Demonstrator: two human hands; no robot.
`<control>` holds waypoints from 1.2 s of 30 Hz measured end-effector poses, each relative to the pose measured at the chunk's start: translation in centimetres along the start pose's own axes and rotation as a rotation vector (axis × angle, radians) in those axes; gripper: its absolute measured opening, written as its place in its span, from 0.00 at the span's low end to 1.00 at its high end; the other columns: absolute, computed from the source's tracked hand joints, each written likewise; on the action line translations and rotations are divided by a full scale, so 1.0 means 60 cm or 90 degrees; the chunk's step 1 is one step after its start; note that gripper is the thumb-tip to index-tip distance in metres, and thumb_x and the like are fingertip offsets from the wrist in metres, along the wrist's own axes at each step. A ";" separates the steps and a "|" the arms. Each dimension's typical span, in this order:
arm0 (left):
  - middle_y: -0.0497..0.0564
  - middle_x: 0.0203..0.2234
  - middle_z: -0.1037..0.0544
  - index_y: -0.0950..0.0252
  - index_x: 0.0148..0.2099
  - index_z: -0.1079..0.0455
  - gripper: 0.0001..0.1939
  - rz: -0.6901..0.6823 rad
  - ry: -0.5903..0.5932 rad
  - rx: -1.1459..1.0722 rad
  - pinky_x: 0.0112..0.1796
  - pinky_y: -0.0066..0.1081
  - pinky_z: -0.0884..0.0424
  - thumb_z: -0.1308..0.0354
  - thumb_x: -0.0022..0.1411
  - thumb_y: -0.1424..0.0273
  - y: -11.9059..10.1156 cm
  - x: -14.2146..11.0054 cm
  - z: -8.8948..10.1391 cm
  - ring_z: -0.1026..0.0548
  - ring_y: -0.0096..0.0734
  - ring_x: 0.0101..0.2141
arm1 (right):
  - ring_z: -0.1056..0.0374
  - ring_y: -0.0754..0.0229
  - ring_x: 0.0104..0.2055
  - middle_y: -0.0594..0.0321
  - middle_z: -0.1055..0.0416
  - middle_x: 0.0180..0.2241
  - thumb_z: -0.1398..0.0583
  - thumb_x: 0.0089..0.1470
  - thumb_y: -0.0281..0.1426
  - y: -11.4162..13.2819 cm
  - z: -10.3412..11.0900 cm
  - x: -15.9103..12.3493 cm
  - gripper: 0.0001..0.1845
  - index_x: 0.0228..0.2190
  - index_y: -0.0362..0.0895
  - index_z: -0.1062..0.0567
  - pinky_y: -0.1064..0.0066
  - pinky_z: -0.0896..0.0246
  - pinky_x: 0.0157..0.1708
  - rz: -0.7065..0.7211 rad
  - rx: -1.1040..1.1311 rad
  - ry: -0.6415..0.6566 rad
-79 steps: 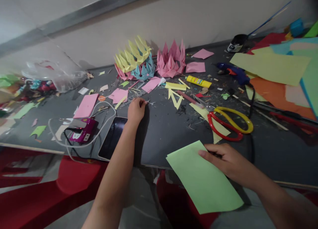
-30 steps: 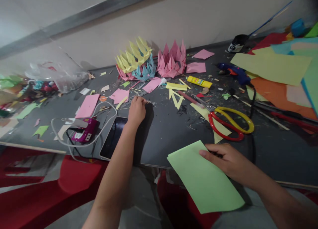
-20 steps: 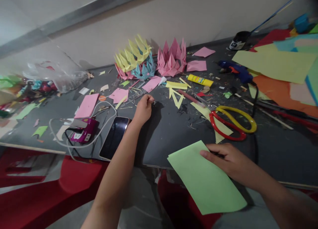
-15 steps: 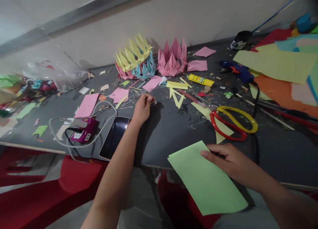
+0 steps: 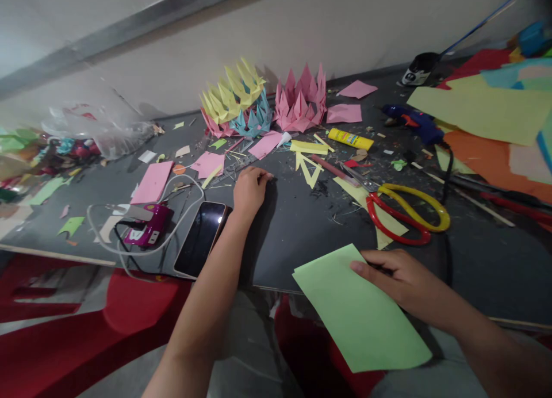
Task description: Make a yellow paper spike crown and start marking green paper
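Note:
My right hand [image 5: 399, 277] pinches a folded sheet of light green paper [image 5: 357, 312] by its upper right edge, thumb on top. The sheet hangs over the table's front edge. My left hand [image 5: 250, 190] rests on the dark table [image 5: 297, 231], its fingers curled in; whatever may be between the fingertips is hidden. Beside my left forearm lies a phone [image 5: 200, 240]. Scissors [image 5: 401, 217] with one red and one yellow handle lie beyond my right hand, partly over a yellow paper strip [image 5: 357, 194]. Yellow paper scraps [image 5: 308, 156] lie to the right of my left hand.
Folded paper crowns, one pink [image 5: 301, 102] and one yellow [image 5: 233, 96], stand by the wall. A yellow glue tube [image 5: 350, 139], a blue glue gun [image 5: 411, 122] and coloured sheets [image 5: 478, 113] lie at right. A purple charger [image 5: 149, 226] with cables sits left, near red chairs [image 5: 129, 306].
My left hand has rolled knuckles-up and settled slightly lower on the table. My right hand and the green paper stay almost as they were.

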State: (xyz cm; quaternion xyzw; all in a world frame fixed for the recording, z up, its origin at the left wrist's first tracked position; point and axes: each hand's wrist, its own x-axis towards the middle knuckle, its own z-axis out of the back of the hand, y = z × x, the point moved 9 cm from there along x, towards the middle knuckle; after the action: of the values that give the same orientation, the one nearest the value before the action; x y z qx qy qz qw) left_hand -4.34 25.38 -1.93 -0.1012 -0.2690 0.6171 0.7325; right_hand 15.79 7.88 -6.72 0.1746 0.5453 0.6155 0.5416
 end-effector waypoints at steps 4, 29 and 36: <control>0.49 0.24 0.26 0.65 0.32 0.28 0.07 0.027 -0.002 -0.046 0.31 0.30 0.38 0.46 0.58 0.70 0.010 0.002 0.000 0.31 0.31 0.27 | 0.46 0.67 0.21 0.69 0.45 0.18 0.50 0.54 0.48 -0.001 0.001 0.001 0.23 0.19 0.44 0.36 0.75 0.50 0.19 -0.002 0.004 0.002; 0.48 0.27 0.24 0.63 0.32 0.43 0.06 -0.004 0.033 -0.368 0.38 0.28 0.33 0.55 0.63 0.71 -0.008 0.000 -0.016 0.27 0.25 0.29 | 0.46 0.66 0.22 0.68 0.46 0.18 0.50 0.54 0.48 0.007 0.003 0.001 0.23 0.19 0.44 0.38 0.75 0.50 0.19 0.002 0.002 0.001; 0.45 0.22 0.30 0.63 0.31 0.42 0.06 -0.003 -0.009 -0.361 0.32 0.25 0.35 0.54 0.63 0.70 -0.007 0.001 0.000 0.31 0.22 0.25 | 0.46 0.66 0.22 0.68 0.44 0.18 0.50 0.54 0.49 0.003 0.003 -0.002 0.23 0.19 0.44 0.37 0.75 0.49 0.20 -0.005 0.003 0.000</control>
State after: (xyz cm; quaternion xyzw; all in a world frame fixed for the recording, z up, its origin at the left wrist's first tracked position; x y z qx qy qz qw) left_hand -3.97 25.33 -1.74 -0.2974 -0.4364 0.5158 0.6746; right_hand 15.87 7.90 -6.45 0.1734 0.5475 0.6121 0.5436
